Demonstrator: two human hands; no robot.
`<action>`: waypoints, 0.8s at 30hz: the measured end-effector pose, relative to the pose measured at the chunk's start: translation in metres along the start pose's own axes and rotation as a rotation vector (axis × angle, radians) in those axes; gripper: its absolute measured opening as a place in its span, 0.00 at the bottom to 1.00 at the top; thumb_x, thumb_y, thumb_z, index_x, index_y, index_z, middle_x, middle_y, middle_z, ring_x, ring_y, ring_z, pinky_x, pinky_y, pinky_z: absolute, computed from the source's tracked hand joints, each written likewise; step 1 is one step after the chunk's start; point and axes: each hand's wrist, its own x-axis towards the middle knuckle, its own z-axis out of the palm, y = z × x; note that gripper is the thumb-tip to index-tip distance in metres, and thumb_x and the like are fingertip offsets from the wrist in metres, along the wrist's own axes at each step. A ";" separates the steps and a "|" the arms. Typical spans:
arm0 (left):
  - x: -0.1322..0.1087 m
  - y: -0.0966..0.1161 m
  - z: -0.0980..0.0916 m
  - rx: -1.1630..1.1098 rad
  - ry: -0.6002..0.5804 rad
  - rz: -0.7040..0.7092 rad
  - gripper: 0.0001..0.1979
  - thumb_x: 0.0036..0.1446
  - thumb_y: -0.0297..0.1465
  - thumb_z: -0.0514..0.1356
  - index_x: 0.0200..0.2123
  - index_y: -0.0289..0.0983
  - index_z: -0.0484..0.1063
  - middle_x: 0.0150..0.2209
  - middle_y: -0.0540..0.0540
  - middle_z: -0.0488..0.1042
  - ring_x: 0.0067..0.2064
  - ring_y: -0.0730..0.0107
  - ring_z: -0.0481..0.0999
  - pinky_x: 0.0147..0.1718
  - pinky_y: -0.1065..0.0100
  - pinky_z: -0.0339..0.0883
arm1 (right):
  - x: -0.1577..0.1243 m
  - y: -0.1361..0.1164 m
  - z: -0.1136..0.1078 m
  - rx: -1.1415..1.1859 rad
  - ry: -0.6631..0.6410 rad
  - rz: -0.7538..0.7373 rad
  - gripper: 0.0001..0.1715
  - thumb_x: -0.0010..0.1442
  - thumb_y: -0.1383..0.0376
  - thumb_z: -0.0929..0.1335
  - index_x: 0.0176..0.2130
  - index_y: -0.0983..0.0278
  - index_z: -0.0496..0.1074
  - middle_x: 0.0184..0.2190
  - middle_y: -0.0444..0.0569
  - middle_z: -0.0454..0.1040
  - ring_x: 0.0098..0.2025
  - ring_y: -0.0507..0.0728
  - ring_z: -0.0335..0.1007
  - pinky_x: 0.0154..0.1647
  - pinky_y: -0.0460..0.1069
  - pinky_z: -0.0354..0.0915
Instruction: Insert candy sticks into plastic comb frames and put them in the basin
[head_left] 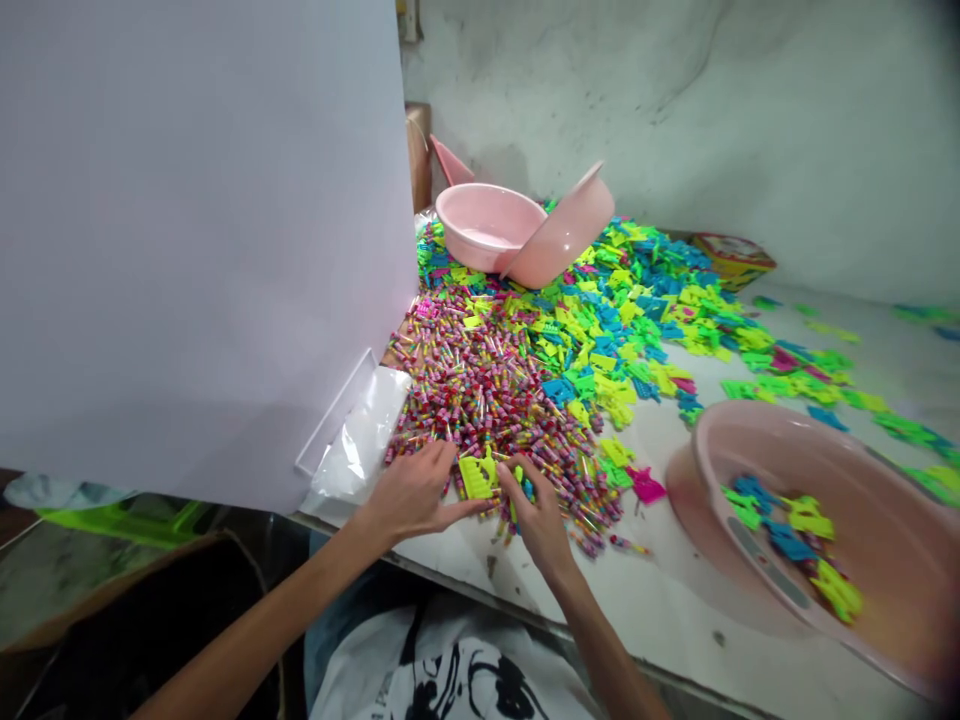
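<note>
So a patterned shirt [450, 670] is showing closest, right at the table edge. Left hand [412, 492] is leaning over the stick pile, thumb stretching out; can't tell if it's gripping anything. Right hand [538, 515] is holding thumb and fingertip close together by a yellow plastic piece [474, 478], but I can't tell if they're really pinching it. That piece is sitting between both hands, over the little colorful sticks [480, 385]. A pink basin [697, 480] is holding a few pieces off right. Farther back, neon pieces [637, 300] are spreading out, and two more basins [491, 225] are resting on them.
</note>
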 end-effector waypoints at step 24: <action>-0.005 0.005 0.005 0.124 0.140 0.017 0.29 0.60 0.56 0.50 0.40 0.34 0.66 0.38 0.38 0.72 0.42 0.53 0.73 0.36 0.58 0.68 | 0.000 -0.011 -0.001 -0.034 0.024 0.011 0.17 0.63 0.54 0.64 0.28 0.61 0.67 0.25 0.43 0.69 0.28 0.55 0.62 0.31 0.49 0.57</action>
